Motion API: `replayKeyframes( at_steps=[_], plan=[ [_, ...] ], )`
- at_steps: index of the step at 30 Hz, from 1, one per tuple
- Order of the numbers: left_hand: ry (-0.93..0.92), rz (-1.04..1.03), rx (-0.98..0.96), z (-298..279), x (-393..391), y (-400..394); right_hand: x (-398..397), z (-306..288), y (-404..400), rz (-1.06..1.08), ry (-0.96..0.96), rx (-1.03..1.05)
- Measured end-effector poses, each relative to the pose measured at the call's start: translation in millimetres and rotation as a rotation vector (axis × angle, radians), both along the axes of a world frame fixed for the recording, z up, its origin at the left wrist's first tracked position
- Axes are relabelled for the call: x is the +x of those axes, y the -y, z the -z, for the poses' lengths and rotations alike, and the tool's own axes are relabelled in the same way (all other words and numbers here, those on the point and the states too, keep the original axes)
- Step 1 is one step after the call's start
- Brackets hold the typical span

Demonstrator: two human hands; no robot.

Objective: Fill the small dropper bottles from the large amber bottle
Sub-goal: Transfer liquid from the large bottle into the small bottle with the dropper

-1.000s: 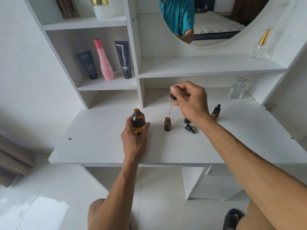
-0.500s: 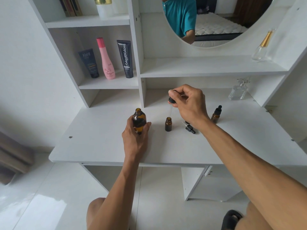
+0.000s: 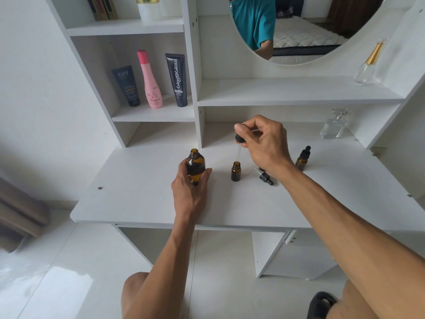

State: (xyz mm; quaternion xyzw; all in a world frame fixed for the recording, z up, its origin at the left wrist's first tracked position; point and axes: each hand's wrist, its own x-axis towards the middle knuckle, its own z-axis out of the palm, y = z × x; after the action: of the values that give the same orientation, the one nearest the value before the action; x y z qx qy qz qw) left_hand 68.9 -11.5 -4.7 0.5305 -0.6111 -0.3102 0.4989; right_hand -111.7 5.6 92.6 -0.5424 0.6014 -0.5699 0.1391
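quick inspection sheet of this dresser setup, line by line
surface: white dresser top, dry as far as visible
job's things: large amber bottle uncapped, upright; open small bottle under the dropper; capped small bottle; loose dropper cap lying flat
clutter: three cosmetic containers on the shelf; glass perfume bottles
grips: left hand holds the amber bottle; right hand pinches the dropper
cables: nothing seen
surroundings: round mirror, tiled floor

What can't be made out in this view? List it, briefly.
- Head view: liquid level in the large amber bottle, covered by the left hand.
- Whether the pipette under the right hand holds liquid: too thin.
- A dark item behind the right wrist: mostly hidden.
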Motion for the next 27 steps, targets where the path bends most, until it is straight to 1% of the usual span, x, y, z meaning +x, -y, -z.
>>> replayKeyframes(
  at_steps=[14, 27],
  plan=[
    [0.004, -0.01, 0.024, 0.7, -0.6, 0.1, -1.8, -6.3, -1.2, 0.012, -0.043, -0.041],
    [0.002, -0.002, 0.018, 1.1, -0.2, 0.5, -2.6, -7.6, -0.5, 0.022, -0.042, -0.045]
  ],
)
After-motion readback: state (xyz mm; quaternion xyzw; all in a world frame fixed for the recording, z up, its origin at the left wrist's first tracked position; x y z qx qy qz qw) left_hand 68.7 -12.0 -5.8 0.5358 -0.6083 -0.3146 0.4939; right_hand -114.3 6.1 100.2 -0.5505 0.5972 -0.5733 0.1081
